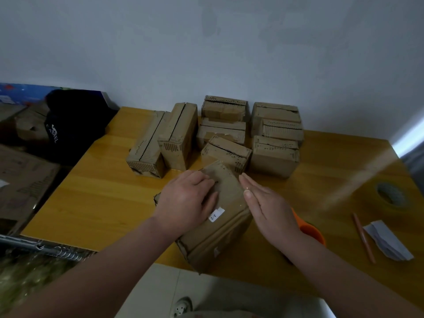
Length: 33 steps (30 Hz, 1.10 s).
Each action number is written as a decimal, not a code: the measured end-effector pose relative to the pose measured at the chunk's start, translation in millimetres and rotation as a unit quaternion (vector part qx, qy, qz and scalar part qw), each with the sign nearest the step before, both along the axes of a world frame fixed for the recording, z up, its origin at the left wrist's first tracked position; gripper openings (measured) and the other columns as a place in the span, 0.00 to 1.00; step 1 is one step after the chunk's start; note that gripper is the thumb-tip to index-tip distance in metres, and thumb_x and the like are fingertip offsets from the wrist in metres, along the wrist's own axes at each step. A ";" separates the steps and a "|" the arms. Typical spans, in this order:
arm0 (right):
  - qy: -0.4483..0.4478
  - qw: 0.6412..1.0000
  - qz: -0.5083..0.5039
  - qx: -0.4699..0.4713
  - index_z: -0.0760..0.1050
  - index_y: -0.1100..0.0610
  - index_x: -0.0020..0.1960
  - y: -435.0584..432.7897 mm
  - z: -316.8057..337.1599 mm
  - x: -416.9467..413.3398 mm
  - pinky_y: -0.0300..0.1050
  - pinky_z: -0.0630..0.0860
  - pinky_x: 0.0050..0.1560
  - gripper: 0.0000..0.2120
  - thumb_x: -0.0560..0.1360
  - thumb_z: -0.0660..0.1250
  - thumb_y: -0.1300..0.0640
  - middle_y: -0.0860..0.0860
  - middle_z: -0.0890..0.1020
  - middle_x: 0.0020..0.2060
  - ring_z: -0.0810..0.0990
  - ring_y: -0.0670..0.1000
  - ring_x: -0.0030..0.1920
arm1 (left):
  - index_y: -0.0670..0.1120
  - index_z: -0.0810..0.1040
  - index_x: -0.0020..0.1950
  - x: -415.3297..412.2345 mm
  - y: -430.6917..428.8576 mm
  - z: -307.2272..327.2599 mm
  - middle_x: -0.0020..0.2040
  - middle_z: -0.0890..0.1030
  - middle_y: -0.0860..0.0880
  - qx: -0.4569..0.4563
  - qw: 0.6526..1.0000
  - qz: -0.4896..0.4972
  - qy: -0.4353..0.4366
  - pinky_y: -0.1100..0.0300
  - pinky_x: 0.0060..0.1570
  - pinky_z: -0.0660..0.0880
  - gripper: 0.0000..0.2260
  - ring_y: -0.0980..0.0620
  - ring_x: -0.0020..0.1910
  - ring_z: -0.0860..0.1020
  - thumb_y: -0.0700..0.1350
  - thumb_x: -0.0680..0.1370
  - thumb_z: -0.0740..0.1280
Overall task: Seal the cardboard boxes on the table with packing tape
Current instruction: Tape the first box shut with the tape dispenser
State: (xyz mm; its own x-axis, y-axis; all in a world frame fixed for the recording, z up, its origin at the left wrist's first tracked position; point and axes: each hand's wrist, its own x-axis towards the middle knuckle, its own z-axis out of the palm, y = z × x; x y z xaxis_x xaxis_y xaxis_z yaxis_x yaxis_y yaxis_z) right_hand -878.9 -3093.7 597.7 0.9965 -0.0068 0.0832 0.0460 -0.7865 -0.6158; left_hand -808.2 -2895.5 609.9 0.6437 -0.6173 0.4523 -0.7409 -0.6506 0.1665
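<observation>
Pale wall (206,53) behind a wooden bench (96,198), with cardboard boxes (220,134) clustered at its back. The nearest box (220,230) lies at the front. The left hand (185,200) rests on its top, grip spread. The right hand (266,207), fingers straight and together, is beside its right edge. A tape roll (392,196) lies far right.

Dim, bluish-grey light throughout; the one bright spot is a pale strip at the far right edge. A diagonal smear of glare crosses the table (91,191) on the right, beside the blurred tape roll (392,195). The near left corner is smeared with blur, and wide-angle distortion curves the edges.
</observation>
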 end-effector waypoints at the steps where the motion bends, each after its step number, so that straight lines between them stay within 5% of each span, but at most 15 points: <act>1: 0.010 0.998 0.029 -0.050 0.51 0.44 0.75 -0.5 3.0 -0.1 0.33 0.54 0.69 0.29 0.77 0.39 0.35 0.35 0.55 0.73 0.54 0.35 0.71 | 0.43 0.84 0.47 -0.3 -0.8 -0.3 0.44 0.82 0.47 -0.005 1.000 0.002 -0.007 0.58 0.39 0.78 0.13 0.49 0.42 0.80 0.49 0.76 0.63; 5: 0.040 0.974 0.114 -0.192 0.37 0.44 0.75 -1.7 11.1 -6.3 0.36 0.36 0.70 0.37 0.72 0.35 0.27 0.38 0.37 0.75 0.34 0.37 0.73 | 0.43 0.84 0.44 -1.2 -3.8 0.4 0.42 0.82 0.48 -0.013 1.000 0.007 -0.025 0.59 0.34 0.76 0.12 0.50 0.40 0.79 0.47 0.77 0.62; 7: 0.030 0.960 0.142 -0.241 0.38 0.48 0.76 -5.4 13.7 -7.6 0.38 0.30 0.71 0.42 0.71 0.36 0.24 0.41 0.38 0.76 0.31 0.41 0.74 | 0.43 0.83 0.43 -2.2 -4.1 -0.8 0.41 0.81 0.48 -0.019 0.999 0.017 -0.032 0.59 0.33 0.76 0.12 0.50 0.39 0.79 0.47 0.77 0.62; 10: -0.014 0.930 0.213 -0.300 0.50 0.53 0.78 -8.9 16.1 -3.4 0.45 0.34 0.74 0.43 0.74 0.44 0.25 0.47 0.51 0.78 0.40 0.47 0.77 | 0.42 0.82 0.46 -3.8 -3.1 -1.1 0.42 0.80 0.47 -0.033 0.997 0.071 -0.019 0.58 0.33 0.76 0.13 0.49 0.41 0.77 0.47 0.77 0.62; 15: 0.050 0.959 0.156 -0.230 0.26 0.50 0.75 -14.4 31.3 27.2 0.44 0.29 0.73 0.46 0.68 0.36 0.23 0.44 0.28 0.74 0.26 0.42 0.73 | 0.41 0.82 0.53 -6.0 -6.5 -0.2 0.45 0.80 0.46 -0.013 0.990 0.143 0.005 0.59 0.31 0.75 0.16 0.48 0.40 0.77 0.50 0.77 0.59; 21: 0.117 0.947 0.191 -0.230 0.32 0.50 0.77 -1.5 32.7 53.6 0.51 0.38 0.77 0.43 0.72 0.40 0.27 0.45 0.31 0.76 0.30 0.44 0.75 | 0.40 0.83 0.52 1.1 -3.3 -5.9 0.44 0.81 0.45 -0.036 0.994 0.102 -0.006 0.61 0.37 0.73 0.15 0.48 0.39 0.76 0.46 0.78 0.58; 33: 0.072 0.910 0.283 -0.294 0.32 0.51 0.77 10.7 35.7 46.7 0.53 0.35 0.76 0.44 0.73 0.44 0.27 0.44 0.31 0.75 0.26 0.45 0.73 | 0.42 0.75 0.64 6.2 -3.7 -3.9 0.46 0.78 0.46 0.008 0.985 0.152 0.078 0.57 0.34 0.73 0.20 0.47 0.42 0.76 0.51 0.80 0.53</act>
